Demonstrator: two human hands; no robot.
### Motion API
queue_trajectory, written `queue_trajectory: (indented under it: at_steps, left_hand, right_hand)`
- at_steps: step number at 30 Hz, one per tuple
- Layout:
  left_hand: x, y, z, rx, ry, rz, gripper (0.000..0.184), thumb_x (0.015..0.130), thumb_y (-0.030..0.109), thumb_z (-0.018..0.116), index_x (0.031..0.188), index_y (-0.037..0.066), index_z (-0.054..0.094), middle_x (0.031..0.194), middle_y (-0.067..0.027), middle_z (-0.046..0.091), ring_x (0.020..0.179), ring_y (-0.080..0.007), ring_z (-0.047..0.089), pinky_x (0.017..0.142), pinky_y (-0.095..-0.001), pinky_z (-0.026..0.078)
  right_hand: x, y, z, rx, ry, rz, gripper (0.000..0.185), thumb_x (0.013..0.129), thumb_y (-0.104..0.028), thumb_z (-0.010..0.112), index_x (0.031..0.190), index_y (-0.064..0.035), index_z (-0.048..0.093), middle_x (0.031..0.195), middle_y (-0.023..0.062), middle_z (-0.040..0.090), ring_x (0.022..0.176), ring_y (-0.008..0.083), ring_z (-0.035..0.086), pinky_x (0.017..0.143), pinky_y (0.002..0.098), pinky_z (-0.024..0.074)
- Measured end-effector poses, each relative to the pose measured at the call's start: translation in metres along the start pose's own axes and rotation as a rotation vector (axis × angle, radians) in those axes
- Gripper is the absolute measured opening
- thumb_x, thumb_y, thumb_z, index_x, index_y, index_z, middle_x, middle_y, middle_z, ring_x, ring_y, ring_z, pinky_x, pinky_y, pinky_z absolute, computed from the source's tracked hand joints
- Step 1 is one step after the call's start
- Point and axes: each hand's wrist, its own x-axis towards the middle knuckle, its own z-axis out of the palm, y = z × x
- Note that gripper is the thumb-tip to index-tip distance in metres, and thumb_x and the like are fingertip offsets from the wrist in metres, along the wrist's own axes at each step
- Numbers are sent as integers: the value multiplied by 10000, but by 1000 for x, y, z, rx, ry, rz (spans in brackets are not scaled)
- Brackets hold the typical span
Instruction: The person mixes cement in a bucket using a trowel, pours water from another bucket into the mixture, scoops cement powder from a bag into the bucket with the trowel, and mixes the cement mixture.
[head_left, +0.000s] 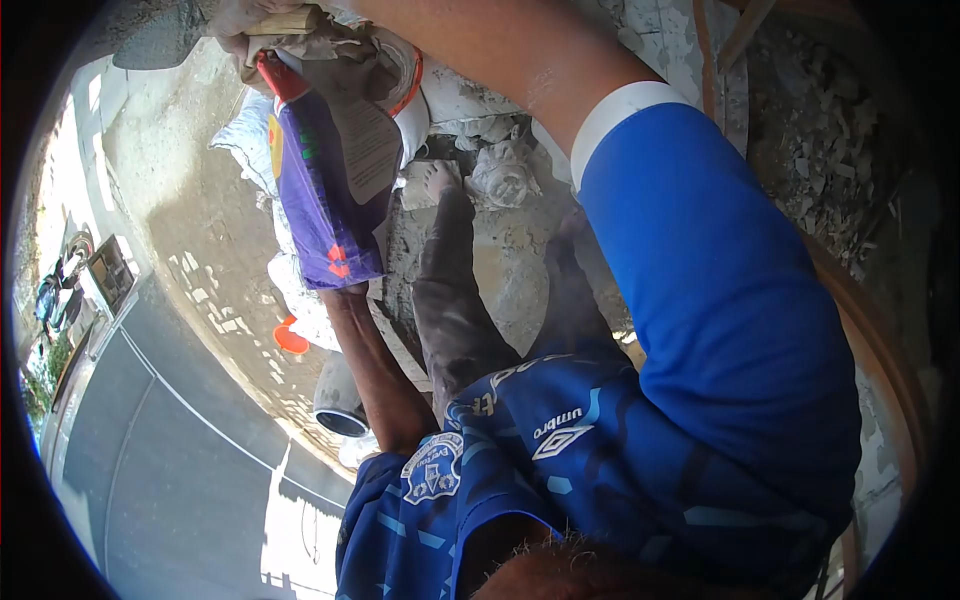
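At the top left my right hand (240, 18), dusty and partly cut off by the frame edge, is closed on a trowel. The grey blade (160, 40) points left. A light wooden piece (287, 20) shows beside the fingers; I cannot tell whether it belongs to the trowel. A purple plastic packet (330, 190) with a red end covers the far part of my left forearm (370, 350). Beyond it lies crumpled, dusty brown material (310, 45), close to my right hand. My left hand and its fingers are hidden by the packet or this material.
White sacks (243, 140) line the left side. An orange bowl-like item (291, 335) and a grey bucket (340, 400) are near my left arm. My bare foot (440, 180) rests among lumpy bags (503, 175). Rubble (825, 150) lies to the right.
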Motion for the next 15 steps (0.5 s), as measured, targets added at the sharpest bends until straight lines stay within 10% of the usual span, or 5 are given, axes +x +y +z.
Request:
queue_trajectory:
  at_steps: [4,9,12,14,15]
  left_hand:
    - [66,-11,-80,198,-311,66,410,1017,230,375,1362,23,453,1333,-126,560,1212,-252,524,1029,-351,441]
    - [68,15,-68,2,-178,-88,409,1009,207,376,1356,6,454,1311,-141,568,1160,-243,553,1017,-369,452]
    - [37,37,-25,988,-299,437,451,932,126,479,1346,-45,431,1345,-156,521,1238,-205,493,1045,-279,394]
    - [35,39,-24,-74,-240,-21,417,1008,229,397,1356,6,455,1281,-146,578,1089,-255,598,947,-379,511]
    - [40,39,-27,-71,-242,-23,417,1008,229,397,1356,6,455,1281,-146,578,1089,-255,598,947,-379,511]
  right_hand:
    - [9,4,-3,14,35,-12,329,771,-204,706,982,33,621,833,198,667,801,334,673,721,429,528]
    - [11,14,-3,31,40,-1,330,769,-205,710,983,32,621,831,195,666,801,332,673,721,428,528]
    - [13,18,-4,35,40,9,331,768,-205,712,983,31,621,829,194,665,801,331,673,721,427,528]
    - [13,22,-5,40,45,13,332,768,-205,713,983,30,621,828,193,665,801,330,673,721,427,528]
    - [14,23,-6,44,49,14,332,768,-206,714,983,30,621,828,192,665,801,330,673,721,427,528]
